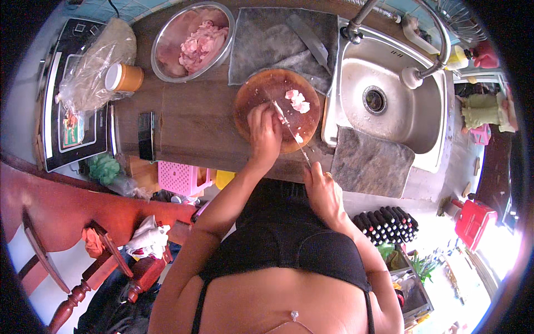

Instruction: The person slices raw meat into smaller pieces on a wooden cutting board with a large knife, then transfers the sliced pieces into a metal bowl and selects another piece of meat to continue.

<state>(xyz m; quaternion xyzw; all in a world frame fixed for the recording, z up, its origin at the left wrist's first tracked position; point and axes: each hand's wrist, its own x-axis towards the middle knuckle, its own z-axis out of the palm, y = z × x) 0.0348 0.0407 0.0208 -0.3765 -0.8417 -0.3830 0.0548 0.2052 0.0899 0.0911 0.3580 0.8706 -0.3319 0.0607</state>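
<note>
A round wooden cutting board (257,94) lies on the dark counter beside the sink. Pink raw meat pieces (297,101) sit on its far right part. My left hand (264,133) presses down on a small piece of meat at the board's middle. My right hand (321,189) grips the handle of a knife (292,133), whose thin blade runs up across the board to the meat under my left fingers.
A steel bowl (167,33) of raw meat stands at the back left. A grey cloth (261,39) with a cleaver (308,39) lies behind the board. A steel sink (389,100) with tap is right; a cloth (370,164) hangs over its front edge. A phone (146,135) and a jar (125,78) lie left.
</note>
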